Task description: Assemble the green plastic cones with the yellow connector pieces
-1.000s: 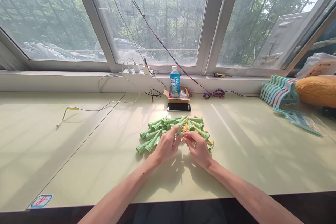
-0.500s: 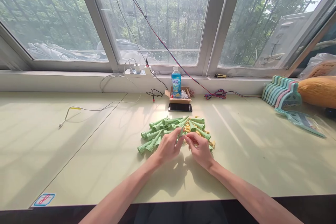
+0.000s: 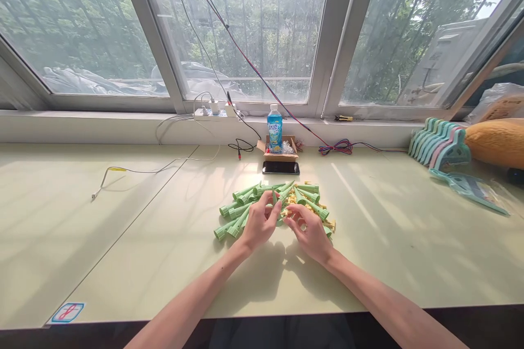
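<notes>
My left hand (image 3: 261,222) is closed around a green plastic cone (image 3: 274,197), whose pointed tip stands up between the fingers. A short gap to the right, my right hand (image 3: 310,232) pinches a small yellow plastic piece (image 3: 285,213) between thumb and fingertips; its exact shape is partly hidden. Under and around both hands lies a pile of similar green cones (image 3: 238,211), some with their ribbed round ends facing me. Several small yellow pieces (image 3: 329,224) are heaped among the cones, mostly behind and to the right of my right hand.
Beyond the pile lies a black phone (image 3: 280,168), with a small cardboard box (image 3: 282,157) and a blue bottle (image 3: 274,130) behind it. A thin cable (image 3: 141,170) crosses the table at left. Coiled wires (image 3: 336,146) and pastel plastic scoops (image 3: 444,144) sit toward the right.
My hands have moved slightly apart. The left hand has shifted a little left and up with the cone, while the yellow piece now shows in my right fingertips.
</notes>
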Demonstrator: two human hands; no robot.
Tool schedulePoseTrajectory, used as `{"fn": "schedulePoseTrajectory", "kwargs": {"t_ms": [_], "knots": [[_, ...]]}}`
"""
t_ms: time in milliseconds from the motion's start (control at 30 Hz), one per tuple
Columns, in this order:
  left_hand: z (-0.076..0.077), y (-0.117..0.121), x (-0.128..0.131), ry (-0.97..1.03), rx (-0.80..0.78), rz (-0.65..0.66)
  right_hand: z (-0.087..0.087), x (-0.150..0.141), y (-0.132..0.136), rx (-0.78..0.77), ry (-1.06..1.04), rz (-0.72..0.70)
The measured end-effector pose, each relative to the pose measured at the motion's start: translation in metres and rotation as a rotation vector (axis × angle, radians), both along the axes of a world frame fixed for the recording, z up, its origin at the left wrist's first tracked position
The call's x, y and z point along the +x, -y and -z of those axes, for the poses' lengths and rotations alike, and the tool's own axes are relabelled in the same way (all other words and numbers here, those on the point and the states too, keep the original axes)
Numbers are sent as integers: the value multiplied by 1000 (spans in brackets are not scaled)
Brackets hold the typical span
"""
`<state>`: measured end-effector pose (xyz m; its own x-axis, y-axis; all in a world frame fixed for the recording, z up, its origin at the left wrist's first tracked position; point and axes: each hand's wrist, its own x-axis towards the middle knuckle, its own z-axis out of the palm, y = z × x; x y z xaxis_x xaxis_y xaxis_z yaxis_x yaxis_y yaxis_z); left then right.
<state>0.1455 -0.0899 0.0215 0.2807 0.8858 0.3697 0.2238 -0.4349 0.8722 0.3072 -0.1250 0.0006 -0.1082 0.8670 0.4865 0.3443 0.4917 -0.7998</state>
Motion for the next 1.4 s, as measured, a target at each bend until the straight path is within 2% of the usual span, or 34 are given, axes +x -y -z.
{"fn": "schedulePoseTrajectory", "kwargs": {"t_ms": [267,467,633,900,1033,1233,1400], "knots": [[9,-1,-1,-89,72,35,6,3,-3,52,25,27],[8,1,-2,-197,254,43,4,3,-1,18,30,28],[7,2,-3,-282,415,18,2,2,1,-72,-26,6],[9,1,-5,-453,702,29,8,-1,-1,-352,-279,-90],[11,-1,-5,-456,691,2,8,-2,-3,-384,-318,-110],[11,-4,-7,-371,546,-48,2,-3,1,-247,-174,-47],[11,-3,-7,-364,521,-32,3,-2,1,-194,-83,-41]]}}
